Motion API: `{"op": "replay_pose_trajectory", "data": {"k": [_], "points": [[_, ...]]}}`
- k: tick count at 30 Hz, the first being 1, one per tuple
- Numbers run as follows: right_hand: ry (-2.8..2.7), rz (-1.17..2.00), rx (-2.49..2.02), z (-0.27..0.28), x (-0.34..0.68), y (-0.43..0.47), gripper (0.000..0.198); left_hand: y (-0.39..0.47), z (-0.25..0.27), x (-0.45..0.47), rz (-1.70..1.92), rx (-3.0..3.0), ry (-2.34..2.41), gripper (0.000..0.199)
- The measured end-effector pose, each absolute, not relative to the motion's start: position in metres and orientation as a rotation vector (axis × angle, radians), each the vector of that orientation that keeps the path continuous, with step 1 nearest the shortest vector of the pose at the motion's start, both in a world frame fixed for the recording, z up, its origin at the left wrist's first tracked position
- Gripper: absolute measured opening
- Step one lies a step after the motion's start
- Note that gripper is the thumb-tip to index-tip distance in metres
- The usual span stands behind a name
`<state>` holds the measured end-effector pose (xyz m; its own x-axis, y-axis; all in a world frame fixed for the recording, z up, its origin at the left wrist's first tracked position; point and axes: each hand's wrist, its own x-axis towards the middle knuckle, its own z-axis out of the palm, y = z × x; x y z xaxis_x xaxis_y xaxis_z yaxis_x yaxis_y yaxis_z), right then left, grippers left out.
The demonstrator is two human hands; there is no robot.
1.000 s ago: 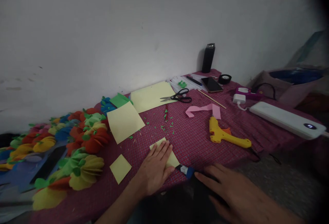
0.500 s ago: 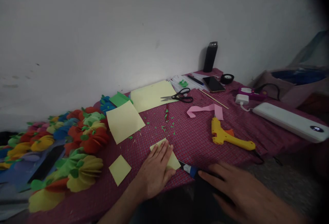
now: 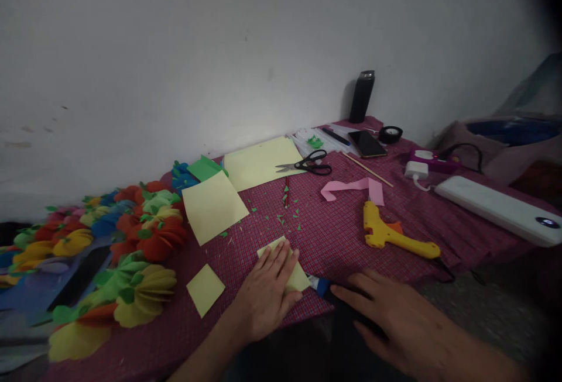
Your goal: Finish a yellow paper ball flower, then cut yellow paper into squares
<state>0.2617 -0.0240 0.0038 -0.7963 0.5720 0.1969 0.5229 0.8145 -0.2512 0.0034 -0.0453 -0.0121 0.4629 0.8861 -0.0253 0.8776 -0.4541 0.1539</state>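
My left hand point(image 3: 268, 291) lies flat, fingers stretched out, pressing a pale yellow piece of paper point(image 3: 299, 279) onto the checked cloth. My right hand point(image 3: 395, 317) curls round a dark-handled knife-like tool point(image 3: 322, 287) with a blue collar and a silvery end. That end meets the paper's right corner; whether it goes under or between layers I cannot tell. Left of my hands rests a small yellow paper square point(image 3: 205, 290). Behind it is a larger yellow square point(image 3: 214, 207), overlapping a yellow sheet point(image 3: 259, 162) by the wall.
Colourful paper pumpkins point(image 3: 144, 288) crowd the left side. Black scissors point(image 3: 309, 162), green scraps point(image 3: 281, 218), a red pencil-like stick point(image 3: 287, 192), a pink strip point(image 3: 351, 185), a yellow glue gun point(image 3: 389, 236), a phone point(image 3: 367, 144), a black bottle point(image 3: 362, 98) and a white power bank point(image 3: 496, 206) lie around.
My right hand and the tool have shifted slightly left, closer to the paper. My left hand stays flat in place on it.
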Motion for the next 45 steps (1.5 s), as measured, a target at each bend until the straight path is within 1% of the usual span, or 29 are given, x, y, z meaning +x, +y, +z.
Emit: {"op": "replay_pose_trajectory", "data": {"k": [5,10,15,17,20,23,32,41,45], "points": [[-2.744,0.28,-0.853,0.008,0.266,-0.024,0.051,-0.046,-0.011,0.004,0.076,2.551,1.558,0.06],[-2.714,0.255,-0.847,0.01,0.265,-0.025,0.049,-0.046,-0.008,0.004,0.148,2.517,1.561,0.062],[-2.762,0.313,-0.859,0.009,0.264,-0.024,0.05,-0.039,-0.017,-0.003,0.353,2.41,1.738,0.049],[-2.762,0.338,-0.866,0.009,0.264,-0.024,0.049,-0.037,-0.024,-0.006,0.309,2.392,1.756,0.053],[-2.757,0.369,-0.88,0.009,0.265,-0.025,0.05,-0.035,-0.033,-0.008,0.19,2.372,1.748,0.065],[-2.752,0.377,-0.882,0.009,0.264,-0.026,0.05,-0.035,-0.037,-0.007,0.139,2.357,1.775,0.068],[-2.763,0.47,-0.908,-0.001,0.249,-0.021,0.05,-0.035,-0.035,-0.005,0.101,2.372,1.768,0.066],[-2.734,0.371,-0.936,-0.004,0.259,-0.021,0.051,-0.034,-0.029,-0.003,0.037,2.309,1.772,0.065],[-2.756,0.386,-0.922,-0.005,0.26,-0.019,0.052,-0.033,-0.028,-0.003,0.017,2.299,1.767,0.064]]}}
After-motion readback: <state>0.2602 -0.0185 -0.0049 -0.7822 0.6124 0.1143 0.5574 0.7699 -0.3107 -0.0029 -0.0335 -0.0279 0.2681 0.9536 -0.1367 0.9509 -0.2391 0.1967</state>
